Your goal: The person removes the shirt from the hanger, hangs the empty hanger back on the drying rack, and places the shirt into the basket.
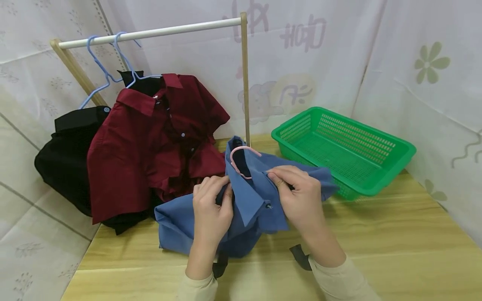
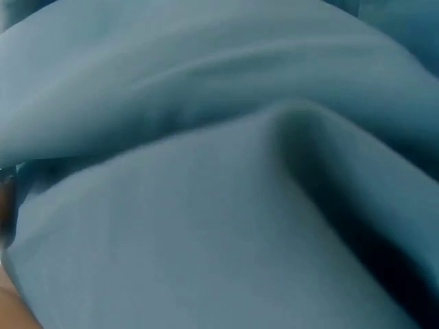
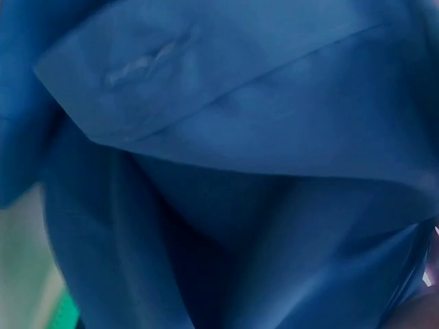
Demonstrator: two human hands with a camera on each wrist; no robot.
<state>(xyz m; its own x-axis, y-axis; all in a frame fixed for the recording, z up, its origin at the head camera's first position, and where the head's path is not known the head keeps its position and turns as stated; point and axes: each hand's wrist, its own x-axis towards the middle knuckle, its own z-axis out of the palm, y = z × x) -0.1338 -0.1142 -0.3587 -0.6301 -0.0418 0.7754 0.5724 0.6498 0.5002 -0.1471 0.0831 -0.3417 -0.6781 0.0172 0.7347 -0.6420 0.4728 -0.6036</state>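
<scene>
A blue shirt [image 1: 244, 200] is held up over the table, with the hook of a pink hanger [image 1: 232, 161] rising out of its collar. My left hand [image 1: 211, 207] pinches the shirt on the left side of the collar. On the other side, my right hand [image 1: 299, 194] pinches the fabric near the collar with thumb and fingers. One button shows on the front between the hands. Blue cloth [image 2: 206, 226] fills the left wrist view. In the right wrist view a flap of the shirt [image 3: 240, 110] carries a buttonhole.
A wooden rack with a white rail [image 1: 180, 29] stands behind. From it hang a dark red shirt [image 1: 132, 159] and a black garment [image 1: 67, 146] on blue hangers [image 1: 101, 67]. A green basket [image 1: 339, 146] sits at the back right of the wooden table [image 1: 406, 246].
</scene>
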